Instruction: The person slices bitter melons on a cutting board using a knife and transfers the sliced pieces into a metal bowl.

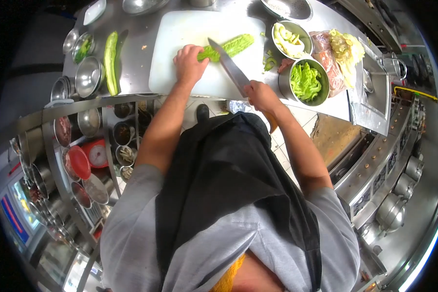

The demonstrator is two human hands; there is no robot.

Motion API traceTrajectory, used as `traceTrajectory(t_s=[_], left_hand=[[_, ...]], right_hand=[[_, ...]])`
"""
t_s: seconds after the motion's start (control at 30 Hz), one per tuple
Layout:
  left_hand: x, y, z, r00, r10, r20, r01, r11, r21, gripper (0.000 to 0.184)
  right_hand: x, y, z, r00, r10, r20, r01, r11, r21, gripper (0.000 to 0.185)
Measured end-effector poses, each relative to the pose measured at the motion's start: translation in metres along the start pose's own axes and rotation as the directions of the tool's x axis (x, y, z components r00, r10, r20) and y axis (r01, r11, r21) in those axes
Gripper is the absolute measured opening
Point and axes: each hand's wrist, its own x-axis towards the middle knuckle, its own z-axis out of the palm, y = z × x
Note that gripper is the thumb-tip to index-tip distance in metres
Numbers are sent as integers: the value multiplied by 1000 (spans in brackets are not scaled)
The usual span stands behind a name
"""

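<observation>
On the white cutting board (168,34) lies a long, light green bitter melon (238,45) with a bumpy surface. My left hand (189,61) rests on its left end, fingers curled over it and pressing it to the board. My right hand (264,96) is wrapped around the handle of a large kitchen knife (231,68). The blade slants up and left, its tip end crossing over the bitter melon close to my left fingers. Whether the edge is cutting in, I cannot tell. My right hand hides the handle.
Right of the board stand a metal pot of green slices (306,82) and a bowl of pale slices (289,40), beside bagged meat (328,63) and a leafy yellowish vegetable (346,48). Left are a long green vegetable (110,63) and metal bowls (88,77). Shelves hold more bowls.
</observation>
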Motion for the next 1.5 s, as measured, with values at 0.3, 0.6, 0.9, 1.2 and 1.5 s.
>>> traceTrajectory(t_s=[0.3,0.6,0.9,1.2,1.5], left_hand=[[10,-7,-18,990,43,134,-42,999,-12,44],[46,0,7,964,192,186,-181,981,-75,53],[47,-11,17,971,212,114,-196,971,-137,33],[50,-5,15,975,211,73,-199,970,-137,32],[56,-12,20,978,195,79,-184,974,-134,35]], right_hand=[[15,24,25,945,-238,-223,197,962,-189,31],[27,-2,-2,989,-6,-146,-1,999,-50,32],[44,5,15,966,-82,-246,52,991,-126,36],[42,-1,11,957,-133,-259,81,976,-200,37],[8,38,44,962,-195,-192,165,973,-163,32]])
